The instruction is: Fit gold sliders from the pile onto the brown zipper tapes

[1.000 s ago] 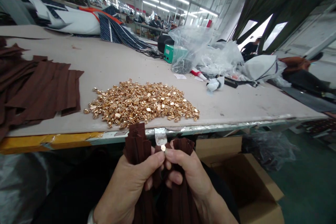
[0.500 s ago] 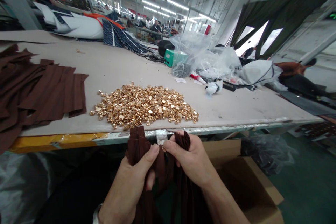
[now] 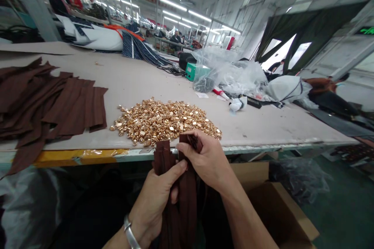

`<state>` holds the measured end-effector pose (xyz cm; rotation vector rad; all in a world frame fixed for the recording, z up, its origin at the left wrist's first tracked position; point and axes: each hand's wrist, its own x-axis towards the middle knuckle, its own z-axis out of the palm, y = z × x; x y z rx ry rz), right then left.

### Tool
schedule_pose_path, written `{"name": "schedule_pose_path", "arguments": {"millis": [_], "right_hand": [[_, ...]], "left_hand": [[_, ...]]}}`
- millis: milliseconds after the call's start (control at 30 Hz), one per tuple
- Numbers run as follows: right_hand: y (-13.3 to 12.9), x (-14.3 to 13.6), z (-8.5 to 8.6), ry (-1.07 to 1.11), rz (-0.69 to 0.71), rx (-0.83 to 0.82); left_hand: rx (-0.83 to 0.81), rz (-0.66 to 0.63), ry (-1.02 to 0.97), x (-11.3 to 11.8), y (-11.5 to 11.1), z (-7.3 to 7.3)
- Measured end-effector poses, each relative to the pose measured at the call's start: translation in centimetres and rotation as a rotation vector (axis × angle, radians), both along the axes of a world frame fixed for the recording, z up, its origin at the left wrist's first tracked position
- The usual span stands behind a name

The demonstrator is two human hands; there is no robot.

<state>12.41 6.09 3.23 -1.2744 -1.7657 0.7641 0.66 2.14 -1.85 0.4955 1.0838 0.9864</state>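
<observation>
Bare right hand (image 3: pixel 206 159) has moved up to the front edge of the beige counter (image 3: pixel 280 124)

Nearest, the bare left hand (image 3: pixel 154 198) presses a stack of dark-brown fabric strips (image 3: pixel 163 157) between thumb and fingers, their cut ends upright past the thumb. Right-hand fingers pinch a folded brown bunch (image 3: pixel 189 138) just beside it; whether they also grip something small, I cannot tell. Should the left thumb ease, the stack could fan out and slip down.

Low at the right, an open tan cardboard box (image 3: pixel 295 210) shows only a dark inside, its contents unreadable.

Just behind the right hand, a heap of small shiny gold metal pieces (image 3: pixel 163 120) lies near the edge; a brushing knuckle could scatter some off it.

Farther back, crumpled clear plastic bags (image 3: pixel 242 76) lie beside a green box-shaped device (image 3: pixel 191 71); what they hold is mostly unclear.
</observation>
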Motion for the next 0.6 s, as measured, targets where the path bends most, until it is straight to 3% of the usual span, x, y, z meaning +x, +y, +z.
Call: {"name": "schedule_pose_path", "arguments": {"millis": [133,233,400,600], "right_hand": [[-1.9,1.0,-0.6,0.227,0.181,-0.249],[-2.6,2.6,-1.1,0.289,0.123,-0.353],[-1.7,4.3,-1.4,0.030,-0.255,-0.021],[-0.2,2.9,-0.9,-0.562,-0.442,0.193]], "left_hand": [[0.095,-0.015,0.029,0.2,-0.9,-0.7],[0.142,-0.088,-0.014,0.1,-1.5,-1.5],[0.150,-0.153,-0.080,-0.4,-1.7,-2.1],[0.113,-0.071,-0.090,-0.9,-2.0,-2.2]]}}
